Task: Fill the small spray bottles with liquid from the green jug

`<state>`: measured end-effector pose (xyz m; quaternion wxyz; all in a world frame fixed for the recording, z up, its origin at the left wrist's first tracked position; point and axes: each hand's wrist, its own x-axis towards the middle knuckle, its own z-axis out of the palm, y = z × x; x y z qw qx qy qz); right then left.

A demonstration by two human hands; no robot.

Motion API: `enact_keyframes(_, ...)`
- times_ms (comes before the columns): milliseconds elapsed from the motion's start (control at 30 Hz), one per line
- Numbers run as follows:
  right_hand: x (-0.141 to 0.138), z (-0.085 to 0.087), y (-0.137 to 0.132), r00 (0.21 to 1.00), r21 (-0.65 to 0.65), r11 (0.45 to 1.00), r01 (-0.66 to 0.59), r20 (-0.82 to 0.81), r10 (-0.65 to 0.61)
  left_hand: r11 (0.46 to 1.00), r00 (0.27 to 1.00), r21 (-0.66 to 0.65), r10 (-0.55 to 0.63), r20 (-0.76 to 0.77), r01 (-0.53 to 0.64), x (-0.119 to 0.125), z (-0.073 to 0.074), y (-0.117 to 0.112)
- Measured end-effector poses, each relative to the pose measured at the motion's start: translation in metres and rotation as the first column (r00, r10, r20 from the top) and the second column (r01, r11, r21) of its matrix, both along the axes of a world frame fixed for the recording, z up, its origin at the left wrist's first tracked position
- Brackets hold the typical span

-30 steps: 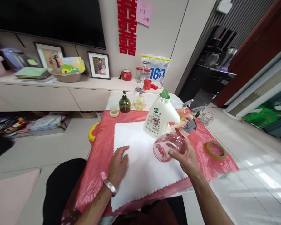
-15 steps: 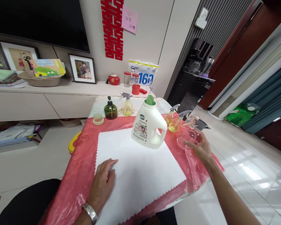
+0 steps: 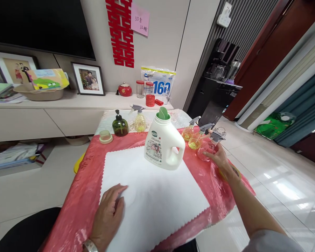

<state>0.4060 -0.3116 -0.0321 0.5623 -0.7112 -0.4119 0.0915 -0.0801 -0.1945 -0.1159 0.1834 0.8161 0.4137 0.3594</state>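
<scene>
My right hand (image 3: 220, 159) is wrapped around a clear spray bottle (image 3: 207, 149) with a grey trigger head, at the table's right side. Just beyond it stand two spray bottles (image 3: 195, 141) holding a little yellow liquid. My left hand (image 3: 109, 211) rests with fingers stretched out on a white scallop-edged mat (image 3: 149, 203), holding nothing. A white detergent jug (image 3: 164, 148) with a green spout and no cap stands upright on the mat's far part. Behind the mat are a translucent cap (image 3: 105, 137), a dark green pump bottle (image 3: 120, 126) and another spray bottle (image 3: 140, 122).
Red plastic film (image 3: 78, 196) covers the table. A yellow roll of tape (image 3: 236, 171) lies under my right forearm. A low cabinet (image 3: 76, 120) behind carries picture frames, a basket (image 3: 40, 93), a red pot (image 3: 125, 90), jars and a blue-and-white bag (image 3: 159, 82).
My right hand has brought the clear spray bottle closer to the two spray bottles beside it. The camera view has shifted slightly. My left hand stays resting on the mat.
</scene>
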Motion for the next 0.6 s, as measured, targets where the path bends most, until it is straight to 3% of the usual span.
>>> enact_keyframes(300, 0.01, -0.004, -0.002, 0.998, -0.086, 0.996, -0.021, 0.05, 0.025, 0.999, 1.0, -0.047, 0.016, 0.011, -0.015, -0.001, -0.003, 0.0)
enact_keyframes(467, -0.002, -0.005, -0.019, 0.968, -0.146, 0.959, 0.242, 0.106, -0.228, 0.997, 1.0, -0.073, -0.003, 0.007, 0.003, -0.001, -0.003, 0.0)
enact_keyframes(533, -0.017, -0.009, -0.028, 0.927, -0.139, 0.92, 0.367, 0.139, -0.349, 0.998, 1.0, -0.066, -0.012, -0.008, 0.011, 0.001, -0.002, 0.0)
enact_keyframes(600, -0.038, -0.015, -0.036, 0.904, -0.135, 0.899, 0.415, 0.168, -0.392, 0.998, 0.999, -0.056, -0.025, -0.028, 0.023, 0.003, -0.001, 0.0)
